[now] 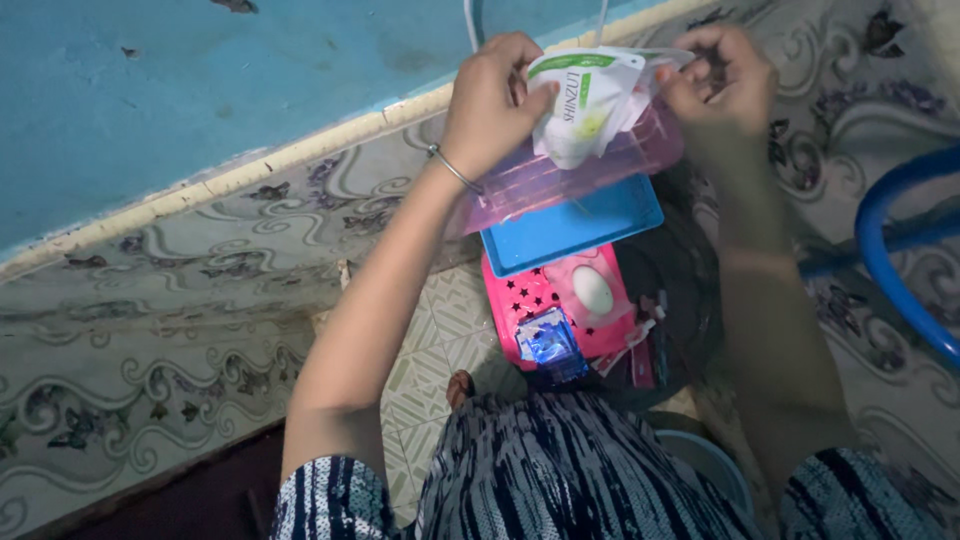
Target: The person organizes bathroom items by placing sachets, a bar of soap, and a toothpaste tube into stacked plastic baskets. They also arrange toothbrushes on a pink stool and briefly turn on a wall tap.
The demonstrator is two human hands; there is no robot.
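Note:
Both my hands hold a white and green soft pouch point(588, 100) up in front of me. My left hand point(492, 100) grips its left side and my right hand point(722, 80) pinches its upper right corner. The pouch hangs just above a clear pink plastic box point(560, 175). A thin metal bangle point(455, 170) circles my left wrist.
Under the pink box lies a blue lid point(572, 225), then a pink basket point(560, 305) holding a white soap bar point(592, 289) and blue sachets point(548, 342). A blue round rim point(895, 270) curves at the right. The patterned tile wall point(180, 300) and blue wall point(150, 90) stand left.

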